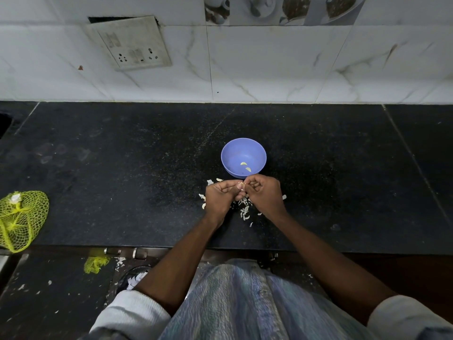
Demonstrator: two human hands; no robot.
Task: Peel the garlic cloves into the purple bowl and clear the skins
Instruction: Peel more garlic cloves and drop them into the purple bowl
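Note:
The purple bowl (229,153) stands on the black counter and holds two peeled garlic cloves (245,166). Just in front of it my left hand (220,198) and my right hand (263,193) meet, fingers curled. Together they pinch a small pale garlic clove (241,185) between the fingertips; most of the clove is hidden by the fingers. Loose white garlic skins (245,209) lie scattered on the counter under and around both hands.
A yellow net bag (20,220) lies at the counter's left front edge. The tiled wall with a socket plate (130,42) backs the counter. Below the counter edge, the floor carries more skins and a yellow net scrap (96,264).

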